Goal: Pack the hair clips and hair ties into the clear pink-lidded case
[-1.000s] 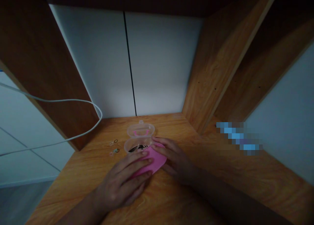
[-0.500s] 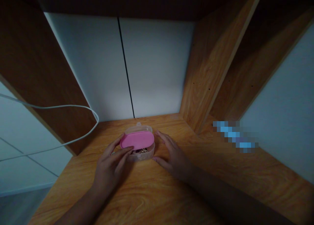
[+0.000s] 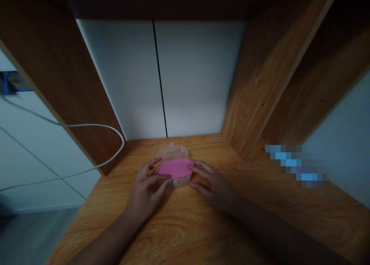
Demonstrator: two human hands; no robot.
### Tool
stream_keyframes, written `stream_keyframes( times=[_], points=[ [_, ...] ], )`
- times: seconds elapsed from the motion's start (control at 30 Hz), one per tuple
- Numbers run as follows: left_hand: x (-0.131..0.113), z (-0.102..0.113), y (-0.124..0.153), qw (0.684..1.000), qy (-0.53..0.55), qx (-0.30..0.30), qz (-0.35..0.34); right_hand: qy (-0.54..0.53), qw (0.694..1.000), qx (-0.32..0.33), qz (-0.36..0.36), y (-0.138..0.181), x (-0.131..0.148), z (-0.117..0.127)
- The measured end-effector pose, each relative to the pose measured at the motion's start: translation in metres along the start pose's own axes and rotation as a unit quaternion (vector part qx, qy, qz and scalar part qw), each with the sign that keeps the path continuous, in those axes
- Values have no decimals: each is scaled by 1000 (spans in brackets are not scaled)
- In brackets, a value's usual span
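A pink oval inner lid (image 3: 175, 168) lies over a small clear plastic box (image 3: 182, 181), covering nearly all of its opening; what is inside is hidden. Behind it the box's clear hinged lid (image 3: 172, 152) is folded back on the tabletop, joined by pink hinges. My left hand (image 3: 148, 186) grips the left end of the pink lid, a finger lying along its front edge. At the right end, my right hand (image 3: 212, 184) has its fingers on the lid's edge and its thumb near the side of the box.
The wooden tabletop (image 3: 179, 226) runs back to a white panel wall (image 3: 196, 83) between wooden uprights. A white cable (image 3: 112, 127) loops in from the left. At the right lies a pixelated blue item (image 3: 291, 164).
The pink lid has come down over the box opening, hiding the contents seen before. My right hand has closed in on its right end. The view has shifted to the left.
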State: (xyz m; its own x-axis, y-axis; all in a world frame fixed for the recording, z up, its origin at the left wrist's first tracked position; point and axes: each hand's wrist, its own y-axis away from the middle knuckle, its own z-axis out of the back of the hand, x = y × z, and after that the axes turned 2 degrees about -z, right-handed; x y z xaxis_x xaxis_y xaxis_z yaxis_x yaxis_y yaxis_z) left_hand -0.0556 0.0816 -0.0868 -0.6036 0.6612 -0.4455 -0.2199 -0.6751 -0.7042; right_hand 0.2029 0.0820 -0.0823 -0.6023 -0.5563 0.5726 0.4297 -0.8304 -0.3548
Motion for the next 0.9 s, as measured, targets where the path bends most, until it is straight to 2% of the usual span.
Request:
stream_keyframes(
  times=[0.1, 0.37, 0.5, 0.73, 0.9],
  points=[
    [-2, 0, 0, 999, 35, 1, 34, 11, 1000, 10, -1, 0, -2, 0],
    [2, -2, 1, 998, 34, 30, 40, 47, 998, -5, 39, 0, -5, 0],
    [5, -5, 5, 999, 1, 39, 25, 48, 997, -24, 57, 1, -5, -1],
    [1, -1, 5, 994, -91, 61, -9, 46, 998, 6, 41, 1, 0, 0],
    [3, -2, 5, 993, -107, 50, -30, 34, 998, 9, 55, 1, -1, 1]
  ],
)
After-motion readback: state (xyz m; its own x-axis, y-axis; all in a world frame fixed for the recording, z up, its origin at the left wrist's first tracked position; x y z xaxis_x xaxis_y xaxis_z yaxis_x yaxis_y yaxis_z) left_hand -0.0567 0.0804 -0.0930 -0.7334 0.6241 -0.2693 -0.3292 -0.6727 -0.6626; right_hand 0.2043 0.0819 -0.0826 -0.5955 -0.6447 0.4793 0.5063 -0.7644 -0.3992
